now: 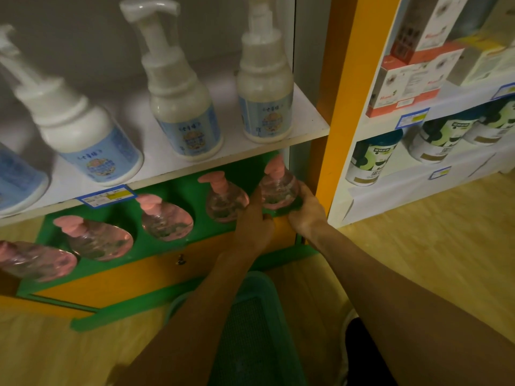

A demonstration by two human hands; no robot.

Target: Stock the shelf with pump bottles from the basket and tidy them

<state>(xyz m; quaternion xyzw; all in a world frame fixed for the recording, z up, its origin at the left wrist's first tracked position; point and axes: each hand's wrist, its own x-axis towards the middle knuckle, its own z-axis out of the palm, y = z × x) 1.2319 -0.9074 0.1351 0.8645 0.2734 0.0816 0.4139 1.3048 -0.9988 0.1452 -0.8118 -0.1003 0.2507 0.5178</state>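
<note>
- Two forearms are reaching up from the bottom of the view, crossing over a green basket [250,316] that is sitting on the floor nearest the person (its contents are too dark to make out).
- Just beyond, the left hand [255,218] and right hand [305,210] are cupping a clear pump bottle [278,188] between them, fingers curled round its left and right flanks, so both hands are holding it.
- That bottle is standing upright at the right end of the green lower shelf [178,247], its pink pump pointing up toward the underside of the white upper shelf [306,118]; its long axis is running vertically, and either hand looks equally near.
- To its left, four more pink-pump bottles [167,218] are lining the same shelf, the closest just beside the left hand.
- Any straightening is probably turning on twisting the held bottle about that upright axis.
- Farther up, white pump bottles [184,107] are standing on the upper shelf.
</note>
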